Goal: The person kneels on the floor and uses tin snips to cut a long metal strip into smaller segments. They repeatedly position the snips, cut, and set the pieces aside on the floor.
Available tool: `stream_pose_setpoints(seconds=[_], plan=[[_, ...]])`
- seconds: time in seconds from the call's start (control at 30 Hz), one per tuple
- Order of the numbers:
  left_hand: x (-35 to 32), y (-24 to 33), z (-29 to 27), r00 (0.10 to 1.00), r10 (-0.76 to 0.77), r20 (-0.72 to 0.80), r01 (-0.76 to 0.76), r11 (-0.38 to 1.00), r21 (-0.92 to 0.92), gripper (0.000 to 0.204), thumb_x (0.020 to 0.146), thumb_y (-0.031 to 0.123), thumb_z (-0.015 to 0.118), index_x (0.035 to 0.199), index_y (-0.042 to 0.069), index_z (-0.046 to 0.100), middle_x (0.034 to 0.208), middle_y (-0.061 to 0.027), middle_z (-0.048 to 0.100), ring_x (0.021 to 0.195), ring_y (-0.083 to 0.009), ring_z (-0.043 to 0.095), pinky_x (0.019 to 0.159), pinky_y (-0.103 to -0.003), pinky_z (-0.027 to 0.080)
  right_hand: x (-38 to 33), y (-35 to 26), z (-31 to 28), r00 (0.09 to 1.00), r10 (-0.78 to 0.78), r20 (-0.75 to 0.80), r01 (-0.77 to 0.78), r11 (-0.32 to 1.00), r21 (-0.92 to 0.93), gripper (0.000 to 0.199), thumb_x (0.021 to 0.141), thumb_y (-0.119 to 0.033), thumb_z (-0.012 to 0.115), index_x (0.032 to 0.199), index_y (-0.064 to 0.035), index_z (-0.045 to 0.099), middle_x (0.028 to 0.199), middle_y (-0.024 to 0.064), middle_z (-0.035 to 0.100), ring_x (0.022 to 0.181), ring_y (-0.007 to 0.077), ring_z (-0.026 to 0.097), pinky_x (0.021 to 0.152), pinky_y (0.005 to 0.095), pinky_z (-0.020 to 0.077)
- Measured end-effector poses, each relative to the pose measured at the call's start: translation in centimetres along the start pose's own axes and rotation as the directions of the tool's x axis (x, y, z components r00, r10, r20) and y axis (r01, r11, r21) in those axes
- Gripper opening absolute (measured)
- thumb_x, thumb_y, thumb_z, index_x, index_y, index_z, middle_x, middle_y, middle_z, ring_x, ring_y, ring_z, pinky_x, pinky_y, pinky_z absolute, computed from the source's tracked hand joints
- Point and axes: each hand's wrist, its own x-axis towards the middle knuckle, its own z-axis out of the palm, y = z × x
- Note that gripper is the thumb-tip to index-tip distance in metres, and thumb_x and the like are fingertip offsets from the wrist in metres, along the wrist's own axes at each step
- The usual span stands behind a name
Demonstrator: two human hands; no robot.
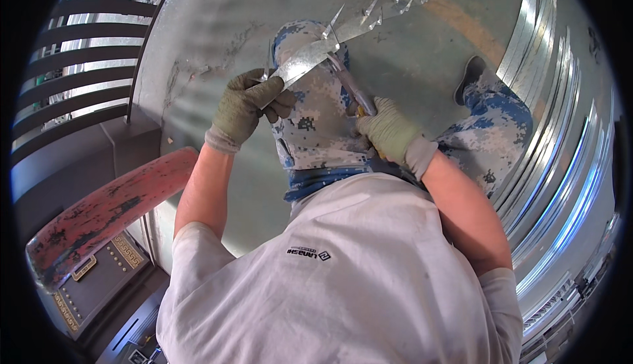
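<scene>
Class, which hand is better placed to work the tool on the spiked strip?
Probably the right hand: it grips the tool, whose far end is at the spiked metal strip. The left hand is busy holding that strip.

- Shirt: one short printed word in bold, dark letters on the pale chest, upside down as seen from above by the wearer.
- Same print: a small, dark, angular emblem just beside the word, at its right-hand end in this view.
- Same print: a much smaller line of dark lettering along the word, on its upper side in this view; too tiny to make out.
- Dark panel, lower left: a small gold plate; whether it carries writing cannot be told.
</scene>
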Motion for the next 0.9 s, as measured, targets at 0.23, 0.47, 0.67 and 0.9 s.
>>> stream_pose_setpoints(seconds=[0.23, 0.47, 0.67, 0.9], plan=[[1.0, -2.5, -0.5, 0.998, -0.032, -0.048, 0.03, 0.999, -0.038, 0.025, 0.109, 0.022, 0.074, 0.116, -0.002, 0.075, 0.091, -0.0127, 0.08, 0.071, -0.0181, 0.071, 0.064, -0.033, 0.055, 1.2, 0.8, 1.8, 0.959, -0.179, -0.22, 0.028, 0.831, -0.555, 0.044, 0.096, -0.015, 0.072, 0.137, -0.0024, 0.064, 0.11, 0.0295, 0.078, 0.101, 0.0452, 0.078, 0.093, 0.0518, 0.0623], [2.8, -4.4, -0.1, 0.997, -0.051, -0.05, 0.044, 0.989, -0.138, 0.026, 0.107, 0.02, 0.076, 0.116, -0.004, 0.075, 0.09, -0.0121, 0.079, 0.067, -0.0177, 0.069, 0.061, -0.034, 0.054, 0.0, -3.5, -1.0, 0.956, -0.165, -0.244, -0.113, 0.56, -0.821, 0.034, 0.11, -0.024, 0.059, 0.137, -0.0038, 0.065, 0.131, 0.0298, 0.076, 0.12, 0.0495, 0.075, 0.103, 0.0569, 0.0601], [3.6, -3.9, 0.3, 0.995, -0.073, -0.069, 0.064, 0.989, -0.135, 0.024, 0.107, 0.018, 0.076, 0.111, -0.005, 0.075, 0.089, -0.0128, 0.078, 0.066, -0.0179, 0.067, 0.06, -0.034, 0.053, 0.1, -5.7, -2.3, 0.958, -0.183, -0.222, -0.143, 0.37, -0.918, 0.039, 0.103, -0.014, 0.063, 0.139, 0.0014, 0.061, 0.139, 0.0305, 0.07, 0.123, 0.0461, 0.075, 0.103, 0.0524, 0.0622], [5.1, -2.2, 0.9, 0.993, -0.078, -0.092, 0.071, 0.994, -0.082, 0.026, 0.108, 0.019, 0.072, 0.106, -0.006, 0.076, 0.091, -0.0145, 0.079, 0.067, -0.0175, 0.067, 0.061, -0.032, 0.054, 0.7, -6.6, -3.8, 0.954, -0.238, -0.18, -0.098, 0.32, -0.942, 0.035, 0.105, -0.014, 0.059, 0.137, -0.0019, 0.064, 0.135, 0.0279, 0.072, 0.122, 0.0445, 0.076, 0.102, 0.0529, 0.0621]])
